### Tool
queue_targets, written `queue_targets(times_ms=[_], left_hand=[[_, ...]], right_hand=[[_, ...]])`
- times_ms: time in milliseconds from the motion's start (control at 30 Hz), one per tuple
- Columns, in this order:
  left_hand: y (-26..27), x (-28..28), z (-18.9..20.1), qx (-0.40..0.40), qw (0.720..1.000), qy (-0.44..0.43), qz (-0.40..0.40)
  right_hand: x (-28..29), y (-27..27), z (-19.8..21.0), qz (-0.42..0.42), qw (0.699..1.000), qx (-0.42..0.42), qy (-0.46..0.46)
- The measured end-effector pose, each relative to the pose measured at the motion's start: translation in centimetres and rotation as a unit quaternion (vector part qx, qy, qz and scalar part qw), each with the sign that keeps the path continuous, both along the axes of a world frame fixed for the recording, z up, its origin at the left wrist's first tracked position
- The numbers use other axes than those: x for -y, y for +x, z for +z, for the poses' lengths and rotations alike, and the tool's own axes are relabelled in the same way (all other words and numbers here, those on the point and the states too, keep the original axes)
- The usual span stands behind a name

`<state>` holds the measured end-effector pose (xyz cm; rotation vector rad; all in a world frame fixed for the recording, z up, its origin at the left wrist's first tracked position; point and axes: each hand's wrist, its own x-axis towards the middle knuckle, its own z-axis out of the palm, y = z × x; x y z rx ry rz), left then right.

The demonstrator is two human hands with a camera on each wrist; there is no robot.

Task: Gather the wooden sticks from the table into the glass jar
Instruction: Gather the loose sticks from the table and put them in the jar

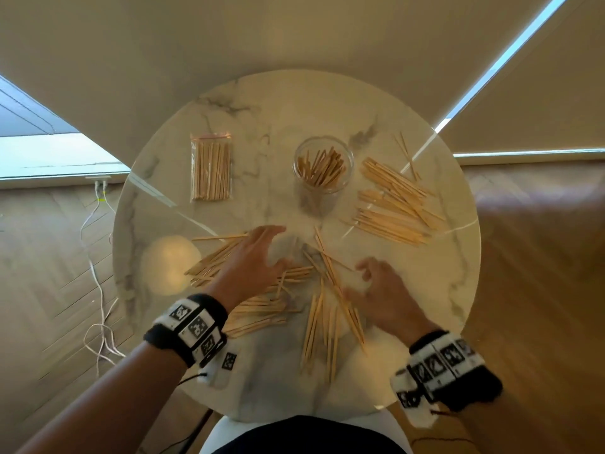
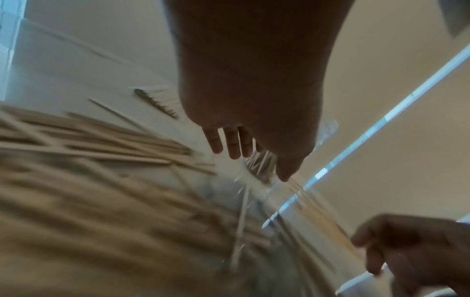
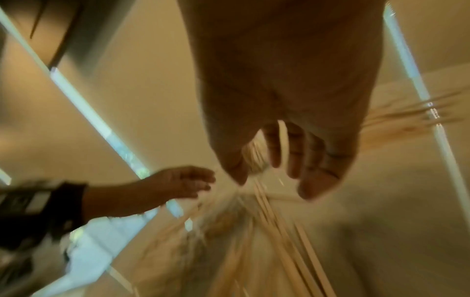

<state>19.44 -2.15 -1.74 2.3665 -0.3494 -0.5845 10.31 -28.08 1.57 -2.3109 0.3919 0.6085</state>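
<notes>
from the head view i see a sealed bag of sticks (image 1: 211, 167) at the upper left of the round counter (image 1: 458, 290). my left hand (image 1: 252, 260) hovers with its fingers spread wide over the loose wooden sticks (image 1: 258, 309) at lower centre, holding nothing. the glass jar (image 1: 323, 172), partly filled, stands upper centre. my right hand (image 1: 381, 294) hangs loosely curled and empty, with another stick heap (image 1: 393, 204) above it.

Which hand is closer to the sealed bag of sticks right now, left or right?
Left. The left hand lies below the sealed bag of sticks, on the table's near-left side; the right hand sits farther away, across the table's middle on the near-right side.
</notes>
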Motion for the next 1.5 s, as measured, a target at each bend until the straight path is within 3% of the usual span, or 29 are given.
queue_targets(times_ms=[33, 100, 200, 300, 433, 500, 567, 633, 700, 833, 967, 1167, 1400, 1500], left_hand=[[-1.6, -1.3, -0.3, 0.014, 0.999, 0.039, -0.02], [-4.4, -3.7, -1.0, 0.036, 0.993, 0.107, -0.044], [-7.0, -5.3, -1.6, 0.064, 0.98, 0.165, -0.085], [-7.2, -4.4, -2.1, 0.085, 0.975, 0.177, -0.102], [-5.4, -1.8, -2.4, 0.081, 0.978, 0.158, -0.108], [-4.7, -0.7, -2.3, 0.072, 0.984, 0.124, -0.107], [-4.4, -0.3, -2.2, 0.059, 0.993, 0.075, -0.073], [-4.6, -0.9, -2.1, 0.025, 0.999, 0.037, -0.004], [-5.0, -1.5, -1.9, -0.018, 0.999, 0.028, 0.027], [-5.6, -2.5, -2.0, -0.072, 0.997, 0.005, -0.029], [-4.5, -5.5, -1.7, -0.046, 0.999, -0.015, -0.02], [-4.2, -11.7, -1.4, 0.039, 0.998, -0.016, -0.056], [-4.1, -12.0, -1.8, 0.038, 0.995, -0.042, -0.082], [-4.1, -11.2, -1.9, 0.052, 0.992, -0.07, -0.091]], right_hand=[[-0.4, -2.5, -1.0, 0.034, 0.997, -0.065, -0.014], [-1.9, -6.5, -2.5, 0.076, 0.992, -0.105, -0.013], [-5.0, -8.1, -3.9, 0.062, 0.996, -0.041, -0.046], [-7.9, -6.0, -5.4, 0.015, 0.994, 0.052, -0.09], [-9.9, -2.4, -5.0, -0.052, 0.995, 0.079, -0.044], [-9.9, -1.5, -4.6, -0.139, 0.987, 0.079, -0.014], [-9.4, -1.4, -4.5, -0.231, 0.972, 0.051, 0.01], [-9.6, -2.0, -4.4, -0.271, 0.962, 0.008, 0.018], [-10.9, -2.2, -4.3, -0.271, 0.962, -0.018, 0.026], [-14.6, -0.1, -4.3, -0.25, 0.968, -0.007, -0.01], [-17.0, 2.2, -5.4, -0.201, 0.972, -0.006, -0.125], [-16.3, 2.9, -8.0, -0.185, 0.951, 0.08, -0.234], [-14.8, 4.0, -8.2, -0.186, 0.956, 0.044, -0.223], [-14.4, 3.6, -8.2, -0.23, 0.951, 0.087, -0.187]])
